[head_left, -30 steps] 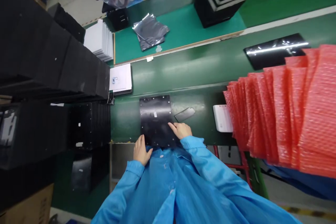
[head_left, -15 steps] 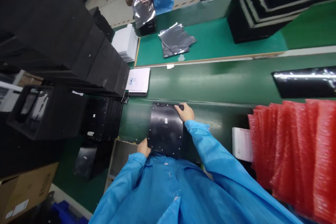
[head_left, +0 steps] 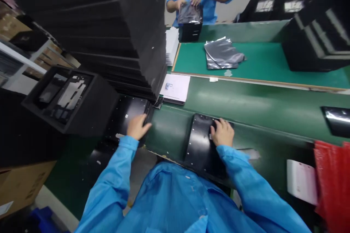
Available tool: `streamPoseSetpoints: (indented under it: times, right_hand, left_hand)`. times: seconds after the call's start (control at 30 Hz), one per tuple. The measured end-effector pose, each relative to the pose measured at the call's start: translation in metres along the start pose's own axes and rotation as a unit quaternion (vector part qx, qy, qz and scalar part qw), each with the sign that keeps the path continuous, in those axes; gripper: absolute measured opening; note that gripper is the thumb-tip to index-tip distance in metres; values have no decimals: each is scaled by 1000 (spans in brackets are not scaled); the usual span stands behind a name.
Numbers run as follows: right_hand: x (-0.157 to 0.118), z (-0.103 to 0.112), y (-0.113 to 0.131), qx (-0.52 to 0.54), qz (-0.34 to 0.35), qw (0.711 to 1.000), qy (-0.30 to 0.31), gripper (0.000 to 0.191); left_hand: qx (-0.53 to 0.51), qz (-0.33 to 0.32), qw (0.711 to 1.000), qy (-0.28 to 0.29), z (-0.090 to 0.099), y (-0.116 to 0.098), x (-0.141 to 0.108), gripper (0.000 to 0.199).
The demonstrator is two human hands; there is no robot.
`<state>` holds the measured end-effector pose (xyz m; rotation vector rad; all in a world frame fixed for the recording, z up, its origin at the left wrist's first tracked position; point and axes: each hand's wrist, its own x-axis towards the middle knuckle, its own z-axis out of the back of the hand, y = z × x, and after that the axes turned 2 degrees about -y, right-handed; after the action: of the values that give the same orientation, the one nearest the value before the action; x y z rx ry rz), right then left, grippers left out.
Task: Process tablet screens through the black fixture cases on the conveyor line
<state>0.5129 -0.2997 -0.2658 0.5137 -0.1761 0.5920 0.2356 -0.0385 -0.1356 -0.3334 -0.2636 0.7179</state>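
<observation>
Sleeves (head_left: 109, 174) of blue cloth reach over the near edge of a green bench (head_left: 171, 131). At lower left stands a cardboard box (head_left: 27, 185), its contents out of sight. A black panel (head_left: 201, 147), dotted with pale spots along its borders, lies flat at the bench's near edge. Its long axis runs from that edge toward the far side, the far end leaning slightly right. The right hand (head_left: 223, 133) rests on its far right part, thumb parted a little from the fingers. By the bench's near left corner, the left hand (head_left: 136, 127) is over a stack of similar panels (head_left: 128, 103), thumb spread from blurred fingers; I cannot tell whether it touches them.

Left of that stack, a tilted, open-topped black tray (head_left: 91, 102) has two compartments: a greyish plate in the left one, a silvery-white part (head_left: 71, 94) among small dark pieces in the right. Near the right sleeve lies a thin grey piece (head_left: 252, 153); farther right, a white case (head_left: 302, 181) sits against red bubble-wrap bags (head_left: 333, 182), and whether these hold anything I cannot tell.

Beyond the left hand rises a tall black stack (head_left: 142, 32), with printed paper (head_left: 176, 86) beside it. Across the bench, silvery bags (head_left: 222, 54) lie on a green mat (head_left: 262, 58), and a co-worker's hands hold another bag (head_left: 190, 14) above a black block (head_left: 190, 32).
</observation>
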Motion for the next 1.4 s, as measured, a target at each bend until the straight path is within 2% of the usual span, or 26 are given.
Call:
streamPoseSetpoints:
  times: [0.07,0.1,0.17,0.23,0.33,0.4,0.47,0.57,0.63,0.7,0.8,0.9,1.03,1.1,1.2,1.27,1.33,1.4]
  right_hand:
    - [-24,-12,42,13,38,998,51,38]
    - [-35,-18,66,33,56,994,85,39]
    - [-54,-30,117,108,78,977,167,43]
    - [-62,-40,167,210,67,942,252,49]
    - [-52,-46,226,326,10,885,334,52]
    - [-40,-43,245,353,-18,861,366,45]
    - [-33,-35,245,363,-34,851,378,38]
    - [-44,-11,220,424,-54,832,352,39]
    - [-63,10,194,484,-89,813,311,44]
    - [-81,31,164,519,-140,802,261,48]
    - [-101,58,113,534,-212,797,185,51]
    - [-110,68,63,536,-269,791,121,55]
    - [-114,64,13,529,-299,792,66,62]
    - [-113,66,-6,494,-281,820,63,58]
    - [-106,84,-39,375,-187,906,64,43]
    - [-94,100,-66,278,-115,952,62,37]
    - [-77,112,-91,187,-79,977,72,39]
    - [-60,115,-108,107,-61,987,99,44]
  left_hand:
    - [-8,127,984,-127,28,53,14,44]
    - [-3,193,967,-169,33,72,13,46]
    - [16,279,939,-201,30,95,-1,52]
    - [4,291,937,-195,18,103,-25,58]
    - [-111,280,937,-177,5,104,-52,63]
    - [-201,303,914,-180,5,100,-55,69]
    - [-288,306,889,-181,7,88,-51,69]
    - [-402,254,868,-148,3,57,-48,59]
    - [-421,249,861,-139,-9,33,-56,56]
    - [-419,281,853,-130,-26,9,-69,57]
    - [-473,295,829,-46,-58,-29,-81,57]
    - [-531,259,806,34,-91,-78,-71,50]
    - [-451,302,839,42,-127,-143,-38,37]
    - [-403,316,858,38,-138,-164,-25,33]
    - [-356,310,881,28,-145,-179,-14,33]
    - [-324,303,896,25,-145,-183,-13,34]
    - [-296,286,911,22,-145,-188,-17,38]
    - [-232,214,949,18,-147,-198,-25,43]
